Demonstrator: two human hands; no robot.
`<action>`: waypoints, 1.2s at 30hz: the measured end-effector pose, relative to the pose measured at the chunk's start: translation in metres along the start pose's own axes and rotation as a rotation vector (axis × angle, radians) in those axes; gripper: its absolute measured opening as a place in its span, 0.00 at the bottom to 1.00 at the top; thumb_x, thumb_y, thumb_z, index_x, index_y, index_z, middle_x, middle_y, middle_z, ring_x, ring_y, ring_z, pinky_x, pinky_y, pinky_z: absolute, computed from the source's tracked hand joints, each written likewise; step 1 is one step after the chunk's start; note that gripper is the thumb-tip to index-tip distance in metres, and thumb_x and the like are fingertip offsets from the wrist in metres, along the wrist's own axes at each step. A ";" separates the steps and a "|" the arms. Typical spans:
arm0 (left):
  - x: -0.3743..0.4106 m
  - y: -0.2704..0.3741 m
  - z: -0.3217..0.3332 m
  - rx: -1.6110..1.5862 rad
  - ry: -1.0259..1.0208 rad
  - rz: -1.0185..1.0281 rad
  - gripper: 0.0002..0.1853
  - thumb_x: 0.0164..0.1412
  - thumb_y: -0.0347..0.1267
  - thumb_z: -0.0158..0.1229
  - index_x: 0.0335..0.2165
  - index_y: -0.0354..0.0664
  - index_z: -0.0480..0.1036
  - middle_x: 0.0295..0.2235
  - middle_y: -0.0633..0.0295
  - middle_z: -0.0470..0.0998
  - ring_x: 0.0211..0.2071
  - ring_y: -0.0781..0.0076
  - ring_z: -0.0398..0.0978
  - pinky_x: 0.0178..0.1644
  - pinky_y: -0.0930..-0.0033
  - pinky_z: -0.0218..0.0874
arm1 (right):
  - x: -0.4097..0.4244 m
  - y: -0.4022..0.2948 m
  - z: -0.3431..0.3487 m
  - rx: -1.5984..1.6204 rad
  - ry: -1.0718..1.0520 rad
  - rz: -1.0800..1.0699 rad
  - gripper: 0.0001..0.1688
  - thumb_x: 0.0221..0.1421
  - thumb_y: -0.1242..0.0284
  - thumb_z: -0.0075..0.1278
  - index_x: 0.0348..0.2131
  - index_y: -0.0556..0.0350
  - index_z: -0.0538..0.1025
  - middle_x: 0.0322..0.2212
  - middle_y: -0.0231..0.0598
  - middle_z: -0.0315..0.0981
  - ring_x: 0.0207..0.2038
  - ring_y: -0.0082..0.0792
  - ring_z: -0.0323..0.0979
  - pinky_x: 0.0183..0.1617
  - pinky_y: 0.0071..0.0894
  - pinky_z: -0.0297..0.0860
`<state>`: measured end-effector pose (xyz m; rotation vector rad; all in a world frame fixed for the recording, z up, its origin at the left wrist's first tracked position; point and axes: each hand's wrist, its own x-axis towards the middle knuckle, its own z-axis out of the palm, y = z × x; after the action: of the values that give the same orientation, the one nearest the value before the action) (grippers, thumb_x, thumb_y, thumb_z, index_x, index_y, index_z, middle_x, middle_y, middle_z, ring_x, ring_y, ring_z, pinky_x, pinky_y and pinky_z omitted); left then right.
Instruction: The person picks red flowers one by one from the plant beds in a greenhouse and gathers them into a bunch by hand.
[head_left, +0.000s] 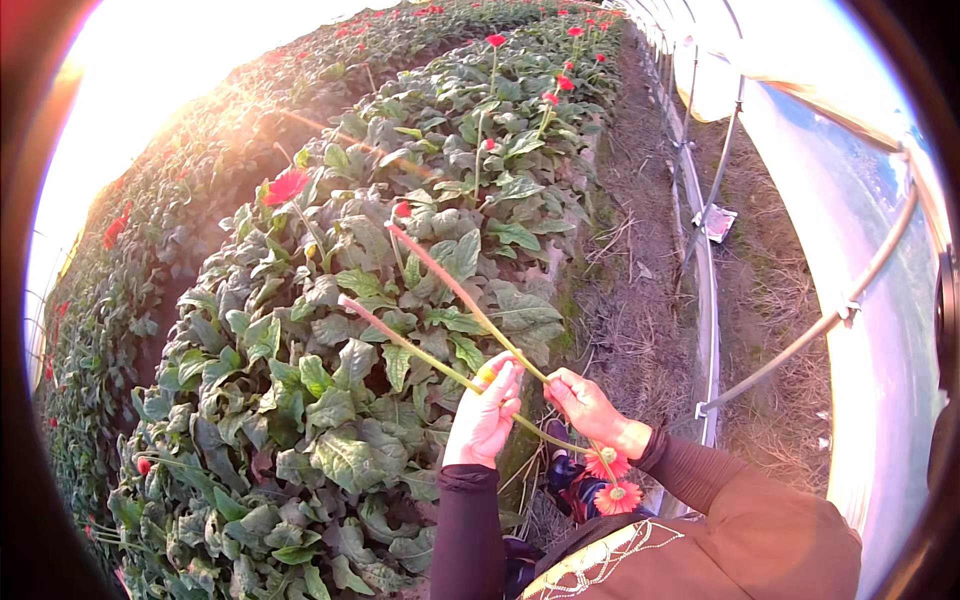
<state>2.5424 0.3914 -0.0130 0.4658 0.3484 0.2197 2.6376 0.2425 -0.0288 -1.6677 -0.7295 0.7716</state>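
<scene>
My left hand (489, 420) is closed around the stem of one cut red gerbera, and a small yellow thing (487, 374) shows at its fingertips. My right hand (589, 409) pinches a second gerbera stem (472, 304) between thumb and fingers. Both stems slant up and left over the leaves, with pinkish cut ends pointing away from me. Their flower heads hang close to my body: one gerbera head (606, 461) just below my right wrist, the other gerbera head (618, 498) a little lower. The stems cross near my hands.
A bed of leafy gerbera plants (360, 390) with scattered red blooms (286, 186) fills the left and middle. To the right runs a dirt path (637, 300) with dry straw. A metal greenhouse pipe (810, 335), plastic sheeting (847, 225) and a litter scrap (718, 223) lie beyond.
</scene>
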 end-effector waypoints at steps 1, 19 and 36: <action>0.013 -0.004 -0.006 -0.015 0.039 -0.010 0.15 0.56 0.28 0.52 0.43 0.35 0.66 0.31 0.68 0.68 0.22 0.87 0.59 0.20 0.87 0.49 | 0.010 0.002 -0.001 -0.032 -0.015 -0.070 0.17 0.60 0.62 0.36 0.28 0.57 0.66 0.19 0.26 0.60 0.24 0.19 0.59 0.30 0.22 0.60; 0.300 -0.019 0.120 0.285 0.157 -0.058 0.16 0.59 0.42 0.48 0.22 0.41 0.64 0.30 0.62 0.68 0.28 0.75 0.60 0.38 0.71 0.56 | 0.191 0.024 -0.215 -0.029 0.013 -0.013 0.16 0.60 0.61 0.35 0.30 0.55 0.64 0.16 0.32 0.63 0.18 0.24 0.64 0.25 0.27 0.63; 0.484 -0.081 0.224 0.498 -0.136 0.138 0.19 0.62 0.40 0.42 0.19 0.41 0.61 0.25 0.61 0.70 0.29 0.72 0.67 0.39 0.68 0.58 | 0.257 0.025 -0.384 -0.172 0.034 0.001 0.25 0.59 0.55 0.31 0.26 0.58 0.65 0.17 0.40 0.65 0.22 0.34 0.65 0.29 0.33 0.63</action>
<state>3.0808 0.3687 0.0016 0.9928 0.2351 0.2334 3.0998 0.2207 -0.0138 -1.8315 -0.7888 0.6950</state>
